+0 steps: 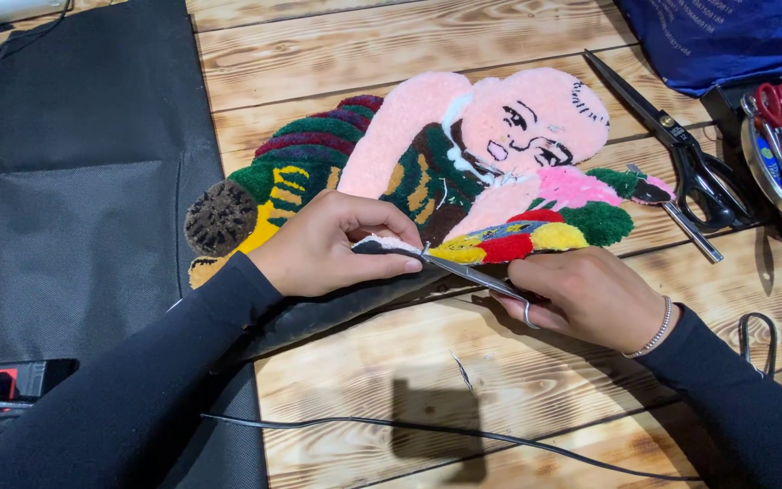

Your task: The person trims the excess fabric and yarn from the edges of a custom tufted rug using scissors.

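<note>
A colourful tufted rug piece [463, 154], shaped like a figure in pink, green, yellow and red, lies on a wooden table [364, 45]. My left hand [332, 244] pinches the rug's near edge, where white and black backing shows. My right hand [590, 294] grips a thin metal tool [472, 273], perhaps small scissors or tweezers. Its tip meets the rug edge right beside my left fingertips. Both arms wear black sleeves; the right wrist has a bracelet.
Large black-handled scissors [681, 145] lie at the right of the rug. A round tray [758, 154] with red-handled tools sits at the far right, below a blue bag [717, 36]. Black fabric [65, 181] covers the left side. A black cable [427, 430] crosses the near table.
</note>
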